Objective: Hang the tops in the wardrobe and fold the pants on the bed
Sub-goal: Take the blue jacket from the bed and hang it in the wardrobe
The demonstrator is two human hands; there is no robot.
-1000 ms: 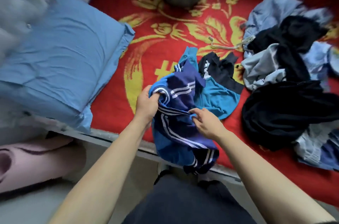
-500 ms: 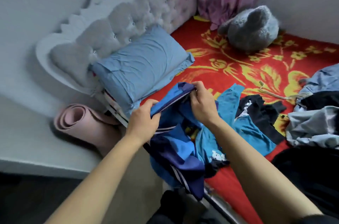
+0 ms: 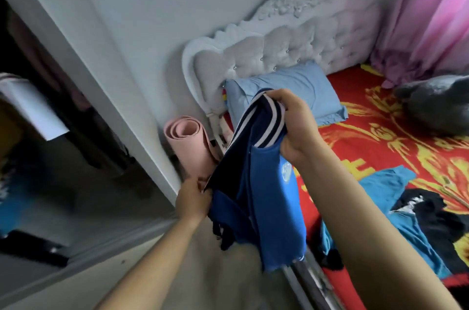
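Top [image 3: 256, 182] is off the bed [image 3: 380, 137], hanging in air between both hands over the floor gap at the bed's side.

Right hand [image 3: 298, 129] has the striped rib band bunched up: fingers [image 3: 285, 98] curled over it, thumb clamped underneath. Left hand [image 3: 194, 199] is lower, pinching a dark edge with its fingers closed on cloth.

Handling, my read: light, limp knit with zero stiffness, so it sags wherever it's unsupported. Grippy enough and not fragile. Bottom hem looks frayed and could snag. I can't tell if the rib band is collar or waist. I need to find the shoulders and take hold there, one hand each, so the neck opens for a hanger.

Room:
- Wardrobe [image 3: 50, 132] opens on the left. It's dark and blurred, and I can't make out a rail or free hanger.
- A white panel edge [image 3: 106, 86] runs diagonally between wardrobe and wall, so keep the cloth off that corner.
- Rolled mat [image 3: 187, 142] stands near the left hand, just beside the headboard [image 3: 279, 50].
- Bed rail [image 3: 304, 281] sits just under the hanging hem.
- Bare floor [image 3: 177, 271] lower left is the open path to swing toward the wardrobe.
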